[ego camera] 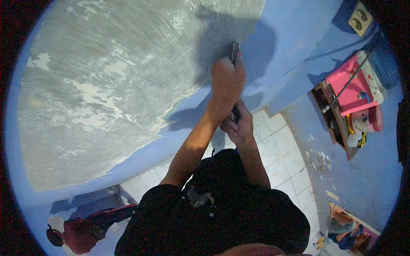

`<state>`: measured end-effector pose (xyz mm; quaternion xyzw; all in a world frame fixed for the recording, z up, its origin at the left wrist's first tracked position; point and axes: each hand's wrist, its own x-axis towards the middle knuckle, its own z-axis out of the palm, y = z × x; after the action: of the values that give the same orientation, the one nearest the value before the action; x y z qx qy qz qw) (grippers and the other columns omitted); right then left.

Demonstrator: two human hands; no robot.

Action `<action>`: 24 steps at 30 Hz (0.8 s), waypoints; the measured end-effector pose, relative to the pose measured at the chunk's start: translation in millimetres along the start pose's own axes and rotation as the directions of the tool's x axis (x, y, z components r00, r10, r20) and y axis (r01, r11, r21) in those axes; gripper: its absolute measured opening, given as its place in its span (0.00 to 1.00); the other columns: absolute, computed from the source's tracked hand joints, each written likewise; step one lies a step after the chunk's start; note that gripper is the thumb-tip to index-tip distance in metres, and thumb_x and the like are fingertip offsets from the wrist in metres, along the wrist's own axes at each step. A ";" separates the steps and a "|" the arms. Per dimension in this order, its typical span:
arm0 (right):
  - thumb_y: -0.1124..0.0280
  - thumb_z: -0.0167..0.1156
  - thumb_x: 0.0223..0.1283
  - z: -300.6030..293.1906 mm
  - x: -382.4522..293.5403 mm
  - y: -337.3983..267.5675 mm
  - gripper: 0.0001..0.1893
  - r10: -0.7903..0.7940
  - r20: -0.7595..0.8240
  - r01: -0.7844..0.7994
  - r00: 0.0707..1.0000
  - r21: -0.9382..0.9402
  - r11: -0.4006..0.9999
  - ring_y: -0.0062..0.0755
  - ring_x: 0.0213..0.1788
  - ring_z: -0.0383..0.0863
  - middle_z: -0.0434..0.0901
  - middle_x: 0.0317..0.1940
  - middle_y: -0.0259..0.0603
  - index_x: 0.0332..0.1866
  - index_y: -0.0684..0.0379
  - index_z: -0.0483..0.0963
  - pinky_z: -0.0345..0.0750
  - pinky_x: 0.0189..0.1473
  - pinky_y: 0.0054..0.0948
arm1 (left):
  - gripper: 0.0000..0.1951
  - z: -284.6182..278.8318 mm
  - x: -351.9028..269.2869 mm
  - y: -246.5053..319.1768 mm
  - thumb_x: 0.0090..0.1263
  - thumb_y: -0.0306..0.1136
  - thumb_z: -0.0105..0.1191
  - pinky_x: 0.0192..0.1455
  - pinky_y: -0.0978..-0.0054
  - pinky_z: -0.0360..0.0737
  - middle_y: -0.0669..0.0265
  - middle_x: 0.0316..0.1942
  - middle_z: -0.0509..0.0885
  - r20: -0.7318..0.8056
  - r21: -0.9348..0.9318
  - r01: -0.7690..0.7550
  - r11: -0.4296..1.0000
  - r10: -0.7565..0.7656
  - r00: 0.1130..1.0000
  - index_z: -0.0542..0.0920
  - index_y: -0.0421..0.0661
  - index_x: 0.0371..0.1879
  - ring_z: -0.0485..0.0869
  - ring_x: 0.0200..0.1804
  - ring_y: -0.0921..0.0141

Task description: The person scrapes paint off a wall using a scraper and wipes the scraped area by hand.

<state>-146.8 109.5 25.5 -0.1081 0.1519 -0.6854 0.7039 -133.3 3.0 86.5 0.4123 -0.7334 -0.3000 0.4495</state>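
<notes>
My left hand [228,80] is closed around a narrow, flat, dark tool [235,52], whose end sticks up past the fingers in front of the wall. Just below it, my right hand [241,124] grips a dark object [236,114], mostly covered by the fingers. Whether both hands hold one and the same tool, I cannot tell. Beyond the hands stands a blue wall [288,38] with a large grey, plaster-like patch [96,80], streaked and blotched with white. Shadows fall across the patch's edge.
A wooden wall shelf [341,136] at right carries a pink cloth [349,83] and a clear tub with a pinkish lid [368,118]. Near it is a socket plate [360,19]. White floor tiles [282,153] lie below. Dark red cloth [80,235] is at lower left.
</notes>
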 end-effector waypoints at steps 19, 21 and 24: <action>0.52 0.35 0.66 20.9 5.0 6.6 0.20 -0.098 -0.152 0.073 0.984 -0.168 0.983 0.14 0.04 0.51 0.59 0.09 0.27 0.22 0.54 0.61 0.51 0.05 0.16 | 0.18 -11.0 -2.7 -0.8 0.64 0.45 0.46 0.21 0.74 0.72 0.65 0.14 0.76 0.128 -0.124 0.153 0.980 -0.137 0.982 0.77 0.39 0.28 0.76 0.16 0.73; 0.53 0.35 0.66 20.7 4.6 8.3 0.20 -0.098 -0.115 0.081 0.989 -0.141 0.987 0.15 0.04 0.50 0.59 0.09 0.27 0.22 0.54 0.61 0.51 0.05 0.16 | 0.20 -6.2 -2.1 -3.6 0.65 0.43 0.44 0.24 0.67 0.72 0.58 0.12 0.74 0.096 -0.140 0.088 0.986 -0.075 0.993 0.76 0.37 0.21 0.76 0.17 0.65; 0.53 0.36 0.66 16.5 3.5 12.8 0.20 -0.118 -0.079 0.111 0.990 -0.078 0.991 0.15 0.04 0.51 0.60 0.09 0.27 0.24 0.54 0.64 0.52 0.06 0.17 | 0.22 -3.9 -4.9 -8.4 0.66 0.40 0.41 0.29 0.59 0.71 0.51 0.10 0.72 0.037 -0.071 -0.080 0.994 0.083 0.996 0.75 0.34 0.15 0.76 0.19 0.55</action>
<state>-128.9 105.5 36.0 -0.1138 0.2000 -0.7226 0.6519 -125.7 2.9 79.3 0.3602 -0.7475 -0.3149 0.4608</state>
